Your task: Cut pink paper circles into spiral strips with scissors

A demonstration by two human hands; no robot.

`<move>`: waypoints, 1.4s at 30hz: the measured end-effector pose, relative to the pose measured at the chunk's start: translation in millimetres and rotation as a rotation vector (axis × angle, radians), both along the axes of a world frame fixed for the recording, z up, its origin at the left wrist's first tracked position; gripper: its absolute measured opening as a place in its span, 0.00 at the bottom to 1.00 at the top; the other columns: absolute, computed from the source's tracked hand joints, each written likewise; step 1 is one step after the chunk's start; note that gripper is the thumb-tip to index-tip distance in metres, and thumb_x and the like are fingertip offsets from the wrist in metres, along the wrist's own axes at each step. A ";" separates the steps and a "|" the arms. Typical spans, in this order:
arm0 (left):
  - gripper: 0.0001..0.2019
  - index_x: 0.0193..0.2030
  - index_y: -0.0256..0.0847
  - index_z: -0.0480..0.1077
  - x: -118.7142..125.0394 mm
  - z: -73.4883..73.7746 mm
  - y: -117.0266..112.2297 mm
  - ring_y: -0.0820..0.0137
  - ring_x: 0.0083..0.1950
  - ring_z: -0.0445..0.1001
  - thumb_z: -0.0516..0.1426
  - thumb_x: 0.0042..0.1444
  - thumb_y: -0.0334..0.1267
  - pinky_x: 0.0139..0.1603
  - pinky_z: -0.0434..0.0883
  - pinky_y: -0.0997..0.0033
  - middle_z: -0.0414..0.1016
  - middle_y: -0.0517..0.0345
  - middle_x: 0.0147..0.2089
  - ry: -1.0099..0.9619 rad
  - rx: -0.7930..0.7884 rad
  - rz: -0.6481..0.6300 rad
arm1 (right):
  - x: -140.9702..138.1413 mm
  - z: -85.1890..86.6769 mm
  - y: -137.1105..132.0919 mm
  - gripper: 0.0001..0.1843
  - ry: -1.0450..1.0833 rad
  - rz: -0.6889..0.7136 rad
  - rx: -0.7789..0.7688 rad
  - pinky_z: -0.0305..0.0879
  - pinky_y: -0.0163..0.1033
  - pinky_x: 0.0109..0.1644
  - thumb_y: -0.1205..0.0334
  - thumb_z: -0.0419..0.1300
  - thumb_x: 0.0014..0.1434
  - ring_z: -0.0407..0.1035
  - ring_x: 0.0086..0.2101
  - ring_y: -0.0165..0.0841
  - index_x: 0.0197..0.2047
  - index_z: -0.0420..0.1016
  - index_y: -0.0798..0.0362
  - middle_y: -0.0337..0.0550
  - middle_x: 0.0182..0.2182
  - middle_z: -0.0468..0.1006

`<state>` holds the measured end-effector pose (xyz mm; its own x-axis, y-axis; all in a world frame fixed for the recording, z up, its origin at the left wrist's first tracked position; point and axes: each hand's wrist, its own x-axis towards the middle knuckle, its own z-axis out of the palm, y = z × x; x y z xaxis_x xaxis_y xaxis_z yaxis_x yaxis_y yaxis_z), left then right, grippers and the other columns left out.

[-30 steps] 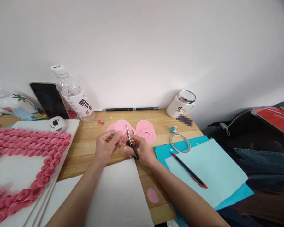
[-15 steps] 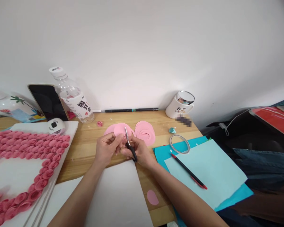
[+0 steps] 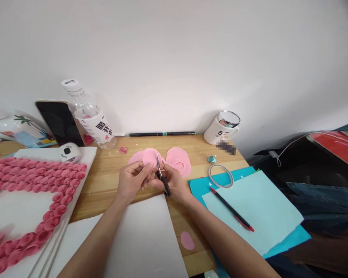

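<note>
My left hand pinches a round piece of pink paper between thumb and fingers. My right hand is closed around the black handles of a pair of scissors, whose blades point away from me at the right edge of that paper. Behind my left hand lies more pink paper on the table. A pink paper spiral rests just beyond my right hand. Fingers hide part of the blades and the lower edge of the held paper.
At left, a white board carries rows of pink paper roses. Behind stand a water bottle, a phone and a white mug. Blue paper sheets, a pen and a tape roll lie at right.
The scissors have shifted slightly right against the pink paper, and the blades look closer together. The held paper has turned or moved a little right; both hands keep their grip.
</note>
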<state>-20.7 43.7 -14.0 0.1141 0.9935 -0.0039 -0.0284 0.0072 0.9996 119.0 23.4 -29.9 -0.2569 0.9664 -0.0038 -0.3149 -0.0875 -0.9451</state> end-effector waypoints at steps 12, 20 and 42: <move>0.16 0.17 0.39 0.63 -1.0 -2.0 0.7 0.82 0.12 0.57 0.59 0.51 0.40 0.11 0.54 0.80 0.64 0.66 0.13 -0.025 0.015 0.008 | 0.6 -4.0 -0.2 0.24 -0.015 -0.010 -0.026 0.52 0.30 0.23 0.53 0.74 0.37 0.53 0.18 0.21 0.32 0.68 0.55 0.30 0.19 0.62; 0.16 0.17 0.38 0.64 -1.1 -1.9 2.1 0.82 0.12 0.57 0.60 0.51 0.40 0.13 0.55 0.80 0.63 0.66 0.14 -0.064 0.038 0.033 | 1.3 -4.9 -0.8 0.23 -0.040 -0.023 -0.048 0.48 0.28 0.19 0.54 0.73 0.38 0.55 0.17 0.22 0.33 0.69 0.56 0.29 0.17 0.64; 0.14 0.19 0.37 0.68 3.0 -6.7 1.6 0.81 0.12 0.58 0.60 0.51 0.42 0.12 0.55 0.80 0.65 0.65 0.14 -0.093 0.002 0.022 | -4.4 -3.2 -4.0 0.22 -0.048 -0.016 -0.115 0.52 0.29 0.19 0.53 0.72 0.38 0.58 0.17 0.23 0.30 0.67 0.55 0.30 0.17 0.66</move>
